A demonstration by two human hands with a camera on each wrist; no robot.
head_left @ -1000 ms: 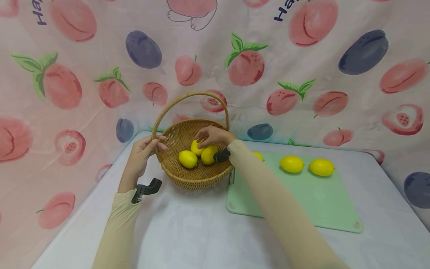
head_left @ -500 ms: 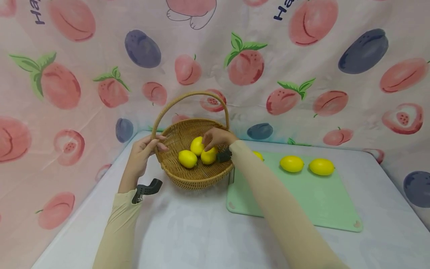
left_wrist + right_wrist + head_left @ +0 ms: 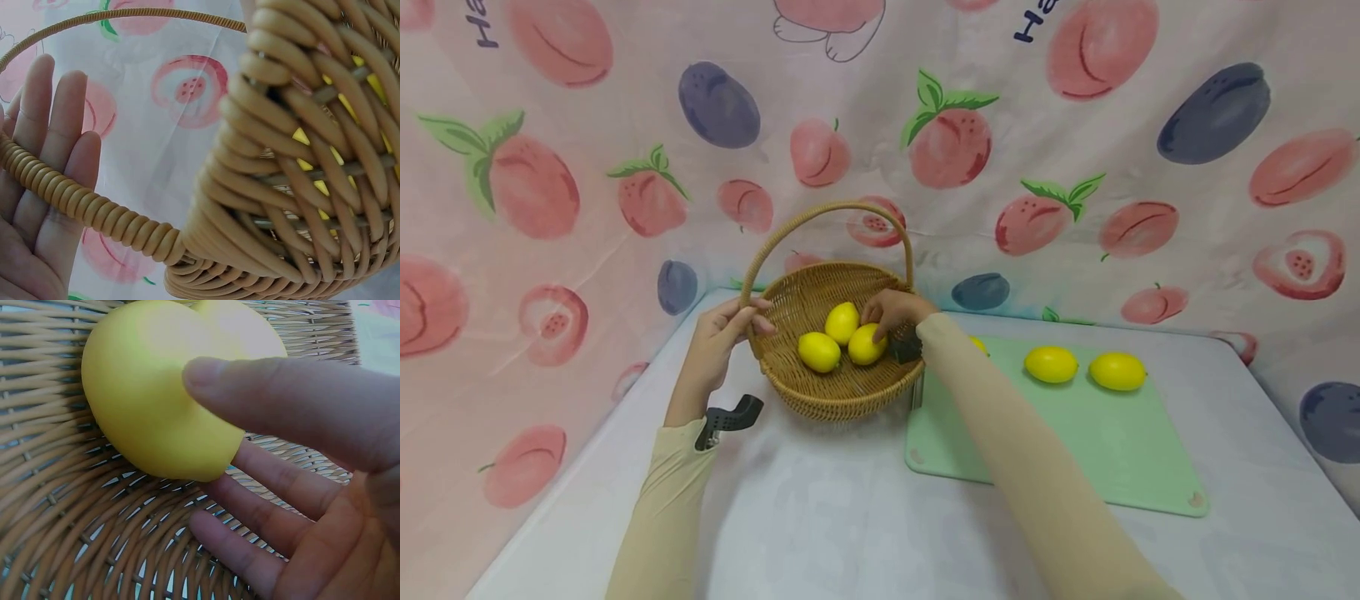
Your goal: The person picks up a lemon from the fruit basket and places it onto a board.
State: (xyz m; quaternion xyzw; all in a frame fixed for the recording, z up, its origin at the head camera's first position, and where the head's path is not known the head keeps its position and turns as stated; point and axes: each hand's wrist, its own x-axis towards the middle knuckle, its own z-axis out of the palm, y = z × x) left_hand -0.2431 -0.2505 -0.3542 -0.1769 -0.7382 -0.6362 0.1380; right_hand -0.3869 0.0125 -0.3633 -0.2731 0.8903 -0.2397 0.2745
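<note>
A brown wicker basket point(image 3: 838, 407) with a tall arched handle stands at the middle of the table. My left hand point(image 3: 721, 335) holds the foot of the basket handle point(image 3: 94, 209) on its left side, the fingers behind the cane and nearly straight in the left wrist view. Three yellow lemons lie grouped inside: a left lemon point(image 3: 818, 352), a back lemon point(image 3: 842, 322) and a right lemon point(image 3: 865, 347). My right hand point(image 3: 897, 308) is inside the basket at the right lemon. In the right wrist view its thumb point(image 3: 250, 387) overlaps a lemon, and the other fingers lie loosely extended beside it.
Right of the basket lies a light green cutting board point(image 3: 1138, 467). Two lemons sit on it in full sight, a middle one point(image 3: 1051, 365) and a far right one point(image 3: 1117, 372). Another lemon point(image 3: 979, 345) is partly hidden behind the right forearm. A fruit-print cloth point(image 3: 865, 100) hangs behind the table.
My right hand has drawn away from the back lemon toward the basket's right side, leaving that lemon in plain sight. My left hand has stayed at the handle.
</note>
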